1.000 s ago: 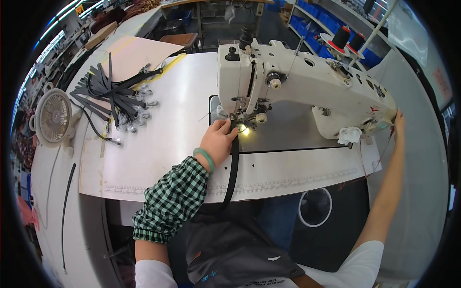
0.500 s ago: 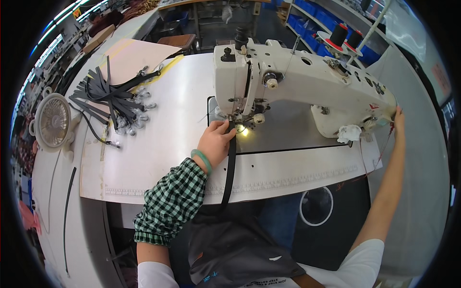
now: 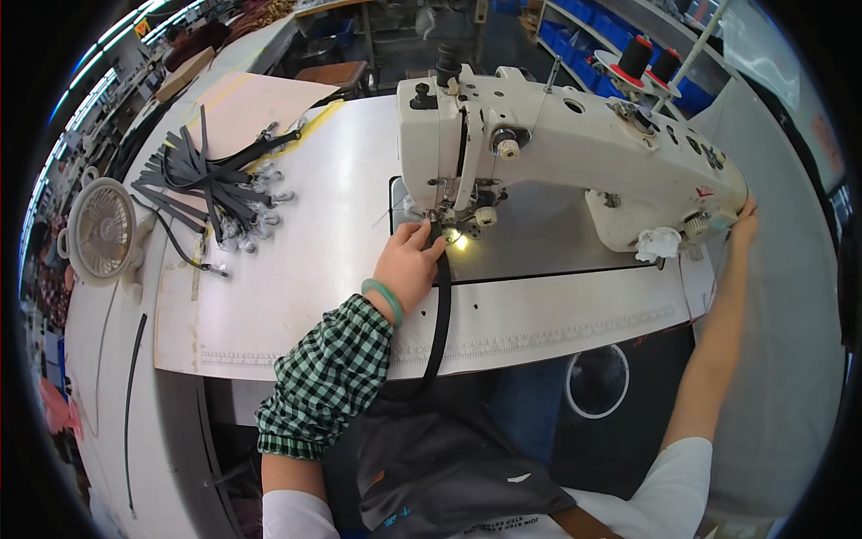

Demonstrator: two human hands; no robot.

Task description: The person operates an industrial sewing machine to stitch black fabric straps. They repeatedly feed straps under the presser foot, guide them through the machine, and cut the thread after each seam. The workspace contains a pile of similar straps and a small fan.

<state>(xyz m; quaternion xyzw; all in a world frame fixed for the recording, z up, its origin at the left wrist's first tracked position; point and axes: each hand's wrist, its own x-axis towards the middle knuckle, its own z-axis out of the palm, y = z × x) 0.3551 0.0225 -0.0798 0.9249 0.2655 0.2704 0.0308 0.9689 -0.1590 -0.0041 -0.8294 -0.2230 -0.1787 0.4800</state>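
My left hand [image 3: 409,265], with a green bangle at the wrist, presses a black strap [image 3: 443,314] under the presser foot and lit needle area of a white sewing machine [image 3: 557,144]. The strap hangs over the table's front edge. My right hand [image 3: 743,225] reaches to the handwheel end of the machine at the right, fingers curled round it and partly hidden. Left of the machine lies a pile of black straps with small clear-wrapped ends [image 3: 211,180] on the white table top [image 3: 305,225].
A small fan [image 3: 99,229] and a thin dark rod [image 3: 137,377] are at the left. A pink sheet [image 3: 260,94] lies at the back. Thread spools [image 3: 636,63] stand on a holder behind the machine, near blue bins [image 3: 566,40]. A grey panel [image 3: 790,296] borders the right.
My right hand has shifted slightly at the handwheel, its forearm a little inward. My left hand stays on the strap at the needle. The view has shifted slightly.
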